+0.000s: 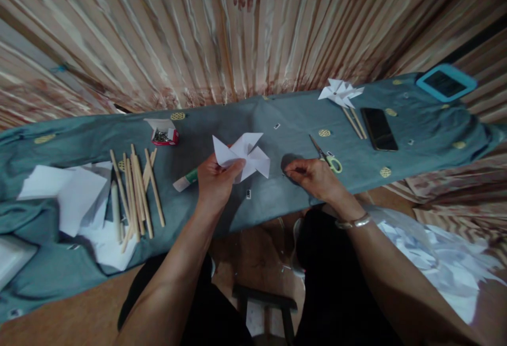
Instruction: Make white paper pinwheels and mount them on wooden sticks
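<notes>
Gripping the white paper pinwheel [249,160] between thumb and fingers: left hand [217,176], above the teal cloth [273,200] | right hand [317,178]: thumb and fingertips drawn together, anything pinched too small to tell | scissors [319,148] just beside right hand; glue stick [187,179] beside left.

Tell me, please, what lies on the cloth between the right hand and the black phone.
In the head view, scissors with a small label beside them lie between the right hand and phone; two wooden sticks end nearer the phone.
</notes>
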A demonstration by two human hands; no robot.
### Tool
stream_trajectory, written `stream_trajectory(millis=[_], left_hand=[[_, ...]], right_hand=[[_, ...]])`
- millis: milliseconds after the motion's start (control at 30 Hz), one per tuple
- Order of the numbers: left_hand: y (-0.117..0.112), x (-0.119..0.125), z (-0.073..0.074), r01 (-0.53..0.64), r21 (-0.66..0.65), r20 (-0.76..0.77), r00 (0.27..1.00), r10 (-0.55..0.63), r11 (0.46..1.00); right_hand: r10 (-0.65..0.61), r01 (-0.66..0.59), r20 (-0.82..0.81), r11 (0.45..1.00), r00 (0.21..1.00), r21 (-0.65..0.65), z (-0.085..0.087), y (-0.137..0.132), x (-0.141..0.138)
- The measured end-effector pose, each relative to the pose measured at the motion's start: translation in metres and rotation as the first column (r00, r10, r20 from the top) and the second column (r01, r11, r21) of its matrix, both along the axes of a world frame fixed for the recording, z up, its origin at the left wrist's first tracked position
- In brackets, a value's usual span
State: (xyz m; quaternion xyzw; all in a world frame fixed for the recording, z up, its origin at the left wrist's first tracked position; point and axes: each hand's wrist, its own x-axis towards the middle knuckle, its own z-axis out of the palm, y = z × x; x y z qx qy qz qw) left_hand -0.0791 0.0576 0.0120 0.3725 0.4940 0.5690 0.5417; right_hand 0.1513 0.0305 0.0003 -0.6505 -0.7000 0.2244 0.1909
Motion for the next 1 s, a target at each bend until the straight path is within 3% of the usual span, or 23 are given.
stream_trajectory(millis=[400,667,800,867,933,1000], left_hand=[[-0.016,0.003,0.01,0.023,-0.087,0.045,0.999,-0.019,0.996],[-0.021,0.006,0.005,0.071,-0.095,0.056,0.996,-0.066,0.993],[-0.02,0.008,0.003,0.074,-0.11,0.046,0.997,-0.069,0.991],[-0.019,0.01,0.003,0.08,-0.096,0.044,0.996,-0.076,0.992],[-0.019,0.013,0.003,0.088,-0.06,0.027,0.996,-0.086,0.994],[-0.019,0.015,0.004,0.091,-0.021,-0.014,0.996,-0.091,0.996]], right_hand=[[0.118,-0.108,0.101,0.989,0.988,-0.099,0.002,-0.003,-0.012],[0.221,-0.247,0.204,0.962,0.954,0.114,-0.008,-0.018,-0.021],[0.094,-0.101,0.051,0.982,0.994,0.158,-0.002,-0.022,-0.021],[-0.033,0.062,-0.153,0.98,0.988,0.19,0.011,-0.025,-0.02],[-0.126,0.215,-0.368,0.953,0.921,0.212,0.031,-0.032,-0.023],[-0.138,0.263,-0.451,0.938,0.882,0.227,0.051,-0.04,-0.03]])
